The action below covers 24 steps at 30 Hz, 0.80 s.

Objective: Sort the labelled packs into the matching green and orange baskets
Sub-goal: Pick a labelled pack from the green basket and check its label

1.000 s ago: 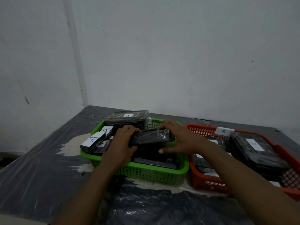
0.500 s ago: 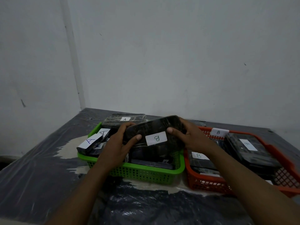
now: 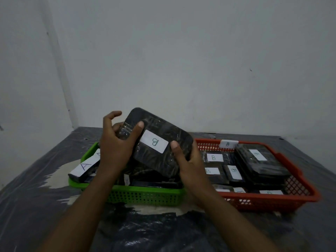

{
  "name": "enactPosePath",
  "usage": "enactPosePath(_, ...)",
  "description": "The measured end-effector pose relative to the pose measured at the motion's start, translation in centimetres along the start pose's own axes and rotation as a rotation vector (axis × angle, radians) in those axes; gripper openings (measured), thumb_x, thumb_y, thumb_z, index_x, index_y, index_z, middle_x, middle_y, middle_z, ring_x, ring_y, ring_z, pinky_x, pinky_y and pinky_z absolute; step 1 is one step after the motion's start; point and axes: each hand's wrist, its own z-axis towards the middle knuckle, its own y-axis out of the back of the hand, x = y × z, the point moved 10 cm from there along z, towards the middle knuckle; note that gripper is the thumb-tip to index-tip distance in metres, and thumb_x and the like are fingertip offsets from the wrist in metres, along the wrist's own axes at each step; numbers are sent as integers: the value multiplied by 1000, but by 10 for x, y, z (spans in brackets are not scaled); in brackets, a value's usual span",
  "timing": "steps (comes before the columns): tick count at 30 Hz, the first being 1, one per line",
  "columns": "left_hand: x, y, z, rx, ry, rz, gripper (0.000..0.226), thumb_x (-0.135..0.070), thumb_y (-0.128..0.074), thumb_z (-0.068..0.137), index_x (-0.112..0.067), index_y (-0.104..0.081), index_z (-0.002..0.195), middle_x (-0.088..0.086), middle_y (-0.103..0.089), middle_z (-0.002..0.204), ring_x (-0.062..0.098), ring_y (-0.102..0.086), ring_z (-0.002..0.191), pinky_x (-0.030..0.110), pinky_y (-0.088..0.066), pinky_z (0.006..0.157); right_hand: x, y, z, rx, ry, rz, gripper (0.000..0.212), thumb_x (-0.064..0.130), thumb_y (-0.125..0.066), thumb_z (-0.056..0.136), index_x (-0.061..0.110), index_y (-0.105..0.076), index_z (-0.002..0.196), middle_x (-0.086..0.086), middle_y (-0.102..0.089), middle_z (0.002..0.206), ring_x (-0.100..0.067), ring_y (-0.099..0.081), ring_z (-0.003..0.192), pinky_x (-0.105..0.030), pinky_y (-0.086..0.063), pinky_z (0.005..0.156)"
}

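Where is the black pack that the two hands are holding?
In the head view the black pack is mid-frame, tilted, held by the left hand and right hand above the green basket, orange basket to its right.

The B-labelled pack (image 3: 158,160), which a second ago lay flat and low in the green basket (image 3: 145,195) under both hands, has been lifted clear and turned to face the camera (its white label (image 3: 154,143), hidden then, now shows). Since half a second ago it has risen higher and rotated, its long axis now running from 11 o'clock down to 5 o'clock. The left hand (image 3: 116,148) has come up to the pack's 9 o'clock edge, index finger (image 3: 113,114) now lifted free. The right hand (image 3: 189,160) has slid down to the 4 o'clock corner.
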Motion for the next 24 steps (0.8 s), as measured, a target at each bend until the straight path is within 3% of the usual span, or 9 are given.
enactPosePath(3, -4, -14, -10, -56, 57, -119, 63, -55, -85, 69, -41, -50, 120, -7, -70, 108, 2, -72, 89, 22, -59, 69, -11, 9, -14, -155, -28, 193, 54, 57, -69, 86, 40, -51, 134, 5, -72, 123, -15, -70, 112, -43, -58, 94)
enactPosePath(7, 13, -63, -45, -16, 217, -370, 57, -36, -79, 82, -34, -48, 130, -4, -69, 121, 8, -72, 100, 27, -60, 74, -17, 18, -23, -252, -69, 377, 56, 46, -64, 90, 32, -46, 142, 0, -72, 125, -19, -69, 115, -48, -53, 101)
enactPosePath(11, 5, -100, -72, 55, 220, -361, 71, -46, -69, 87, -47, -30, 147, -12, -63, 131, 3, -67, 109, 33, -58, 87, -14, 39, -26, -299, -47, 381, 63, 50, -63, 87, 31, -45, 145, 0, -72, 124, -17, -71, 111, -34, -61, 88)
enactPosePath(16, -7, -129, -71, 171, 193, -327, 67, -37, -67, 92, -44, -27, 145, -12, -65, 127, 2, -68, 106, 25, -60, 79, -12, 73, -25, -274, -109, 399, 56, 44, -67, 89, 26, -52, 140, -2, -73, 123, -20, -71, 112, -33, -61, 83)
enactPosePath(20, -6, -159, -56, 429, 325, -275, 62, -32, -72, 89, -36, -29, 134, 1, -75, 107, 8, -75, 87, 24, -60, 63, 14, 110, -17, -163, -131, 194, 50, 45, -69, 87, 26, -61, 133, -7, -73, 122, -26, -71, 111, -45, -60, 86)
enactPosePath(22, -9, -185, -61, 632, 360, -248, 59, -39, -73, 85, -37, -35, 131, -1, -76, 108, 13, -75, 91, 33, -62, 70, 28, 129, -11, -163, -113, 152, 37, 39, -67, 92, 29, -63, 128, -8, -74, 116, -29, -73, 105, -48, -61, 82)
enactPosePath(24, -11, -203, -71, 649, 350, -271, 56, -47, -75, 82, -43, -43, 128, -8, -76, 108, 15, -75, 94, 40, -62, 75, 38, 146, -8, -247, -73, 172, 32, 35, -66, 94, 33, -63, 126, -5, -77, 109, -25, -76, 96, -40, -62, 70)
